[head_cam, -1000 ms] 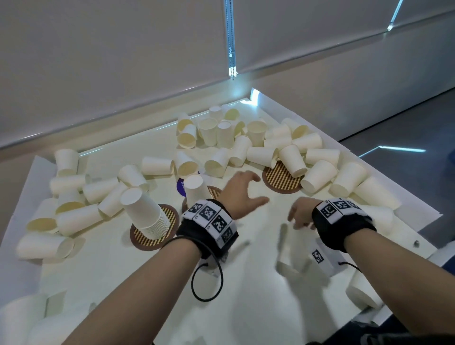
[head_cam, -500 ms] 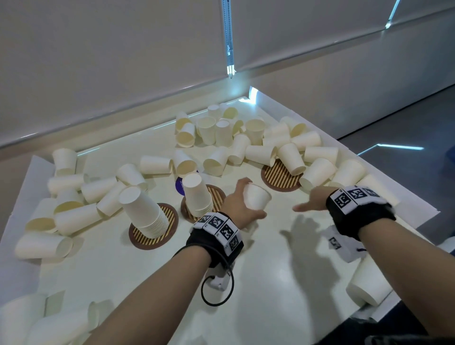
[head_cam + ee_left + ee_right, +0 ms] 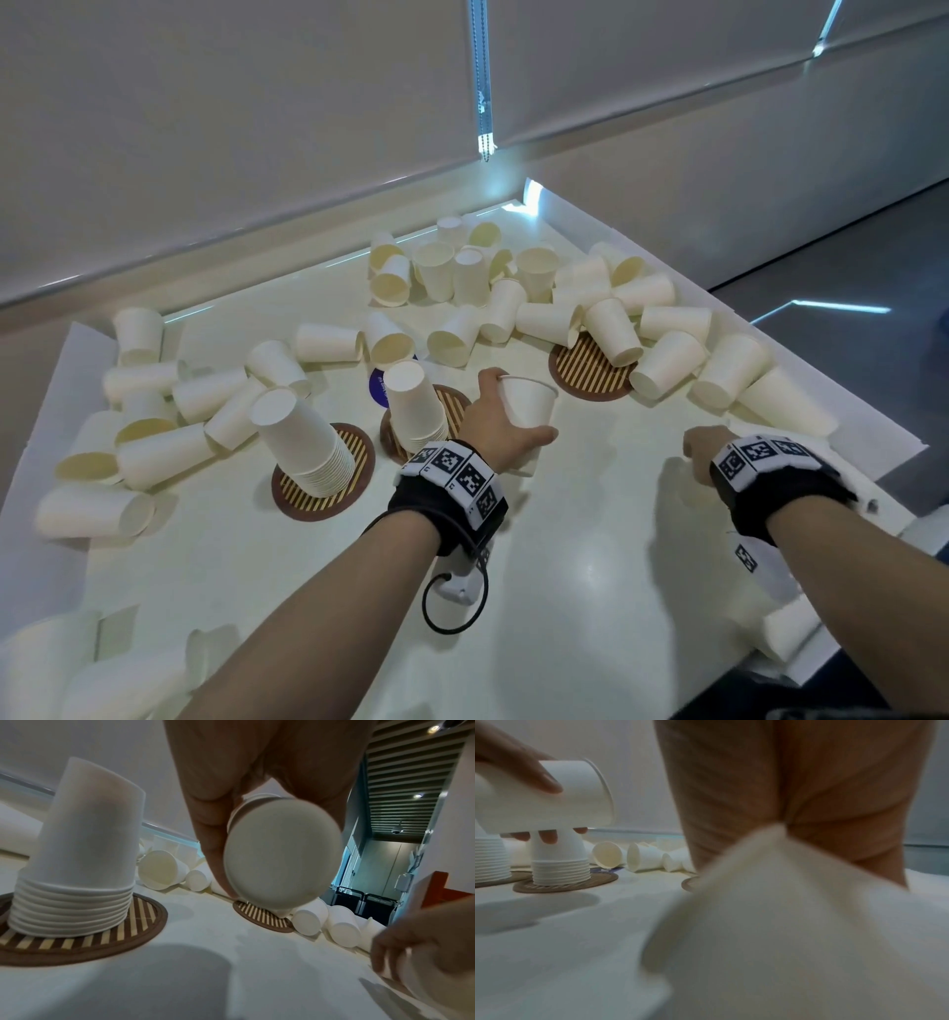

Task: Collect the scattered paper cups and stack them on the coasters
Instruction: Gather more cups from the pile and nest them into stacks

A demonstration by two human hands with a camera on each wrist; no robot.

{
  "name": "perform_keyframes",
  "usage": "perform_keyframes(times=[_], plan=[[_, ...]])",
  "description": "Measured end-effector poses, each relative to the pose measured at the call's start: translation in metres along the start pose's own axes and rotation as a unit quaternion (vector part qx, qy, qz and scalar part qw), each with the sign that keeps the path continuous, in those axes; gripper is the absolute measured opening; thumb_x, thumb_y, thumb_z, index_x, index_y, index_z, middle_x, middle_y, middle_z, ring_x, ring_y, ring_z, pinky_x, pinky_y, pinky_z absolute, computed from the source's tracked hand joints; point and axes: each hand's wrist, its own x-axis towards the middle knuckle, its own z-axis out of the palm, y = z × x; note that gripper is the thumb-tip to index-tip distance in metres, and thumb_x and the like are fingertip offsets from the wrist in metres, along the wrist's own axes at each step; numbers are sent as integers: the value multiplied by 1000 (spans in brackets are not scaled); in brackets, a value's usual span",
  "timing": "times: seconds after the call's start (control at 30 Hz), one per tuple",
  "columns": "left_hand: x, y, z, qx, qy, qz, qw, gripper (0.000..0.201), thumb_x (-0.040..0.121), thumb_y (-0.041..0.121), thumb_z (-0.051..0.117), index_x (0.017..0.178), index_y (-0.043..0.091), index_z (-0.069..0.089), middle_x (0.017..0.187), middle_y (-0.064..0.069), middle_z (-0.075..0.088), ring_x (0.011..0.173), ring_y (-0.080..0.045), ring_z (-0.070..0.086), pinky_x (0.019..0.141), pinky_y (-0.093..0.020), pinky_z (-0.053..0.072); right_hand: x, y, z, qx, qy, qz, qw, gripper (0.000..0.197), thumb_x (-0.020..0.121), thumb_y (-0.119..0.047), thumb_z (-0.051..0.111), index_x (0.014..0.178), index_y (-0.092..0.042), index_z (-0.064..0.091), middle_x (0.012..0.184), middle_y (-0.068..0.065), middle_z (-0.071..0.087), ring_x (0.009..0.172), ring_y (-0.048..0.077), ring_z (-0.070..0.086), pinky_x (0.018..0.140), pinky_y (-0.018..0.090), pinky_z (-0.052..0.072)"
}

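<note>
My left hand [image 3: 513, 411] grips a white paper cup [image 3: 531, 401] on its side, mouth to the right, just right of the middle stack [image 3: 416, 406] on its striped coaster [image 3: 454, 406]. The left wrist view shows that cup's base [image 3: 280, 854] between my fingers. A taller stack [image 3: 303, 442] stands on the left coaster [image 3: 354, 452]. The right coaster [image 3: 585, 370] bears no stack; a lying cup [image 3: 613, 331] overlaps its rim. My right hand [image 3: 696, 455] is curled low over the table, holding a blurred white cup [image 3: 782, 902].
Loose cups lie in heaps at the left [image 3: 154, 452], the back [image 3: 452, 272] and the right [image 3: 729, 370]. A purple disc [image 3: 380, 385] sits behind the middle stack. More cups lie at the near left corner [image 3: 102, 678] and near right edge [image 3: 791, 632].
My left hand has taken hold of a cup and now holds it beside the middle stack. My right hand moved right, opened briefly, then curled round another cup.
</note>
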Motion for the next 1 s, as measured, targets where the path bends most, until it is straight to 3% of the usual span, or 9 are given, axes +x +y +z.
perform_keyframes(times=[0.13, 0.2, 0.3, 0.37, 0.6, 0.77, 0.87, 0.93, 1.0], plan=[[-4, 4, 3, -42, 24, 6, 999, 84, 68, 34, 80, 130, 21, 25, 106, -4, 48, 100, -28, 55, 86, -41, 53, -14, -29, -23, 113, 48, -33, 992, 35, 93, -6, 43, 125, -8, 55, 132, 11, 54, 120, 26, 53, 96, 29, 42], [-4, 11, 3, -76, 51, 16, 996, 83, 67, 38, 81, 127, 22, 25, 106, -2, 50, 101, -27, 57, 85, -43, 54, -24, -44, -34, 161, 26, -63, 985, 38, 95, -4, 38, 129, -9, 53, 135, 12, 50, 122, 28, 50, 97, 30, 42], [-7, 23, 5, -117, 87, 45, 988, 80, 67, 40, 81, 124, 22, 27, 105, 2, 52, 92, -18, 56, 81, -27, 49, -35, -63, -41, 296, -64, -96, 948, 39, 94, -1, 39, 130, -8, 51, 129, 17, 52, 109, 36, 59, 77, 41, 57], [-13, 27, 8, -140, 93, 69, 983, 76, 67, 38, 82, 117, 23, 28, 104, 1, 54, 91, -16, 57, 77, -23, 48, -39, -74, -40, 355, -114, -109, 921, 39, 92, -1, 44, 130, -7, 49, 126, 18, 54, 98, 35, 64, 61, 40, 59], [-25, 7, 19, -119, 92, 105, 983, 69, 70, 36, 80, 110, 26, 24, 104, -1, 55, 95, -17, 58, 78, -20, 44, -48, -85, -41, 511, -187, -164, 823, 37, 91, 9, 35, 121, -1, 54, 91, 13, 63, 72, 25, 62, 44, 29, 55], [-26, 4, 17, -121, 135, 62, 982, 64, 72, 38, 76, 115, 25, 30, 100, 1, 54, 86, -18, 58, 73, -23, 45, -53, -94, -51, 587, -199, -167, 767, 35, 92, 6, 33, 120, 1, 52, 101, 13, 59, 78, 20, 60, 51, 29, 58], [-18, 10, 3, -161, 170, 3, 972, 64, 75, 38, 73, 122, 21, 33, 106, -1, 55, 92, -21, 57, 78, -25, 42, -54, -92, -56, 604, -222, -193, 740, 27, 96, -29, 46, 108, -9, 59, 86, 7, 62, 78, 19, 62, 61, 32, 58], [-7, 12, -11, -229, 198, -57, 951, 67, 78, 42, 69, 128, 16, 32, 114, -6, 54, 98, -23, 54, 86, -28, 42, -55, -89, -58, 538, -253, -232, 770, 40, 80, -53, 58, 103, -20, 59, 92, 1, 66, 89, 18, 63, 74, 33, 52], [3, 12, -22, -293, 222, -120, 922, 71, 81, 52, 62, 131, 11, 34, 117, -8, 53, 104, -25, 53, 95, -33, 42, -57, -90, -58, 445, -269, -268, 811, 47, 73, -50, 66, 110, -22, 56, 107, 1, 65, 99, 20, 63, 82, 33, 50]])
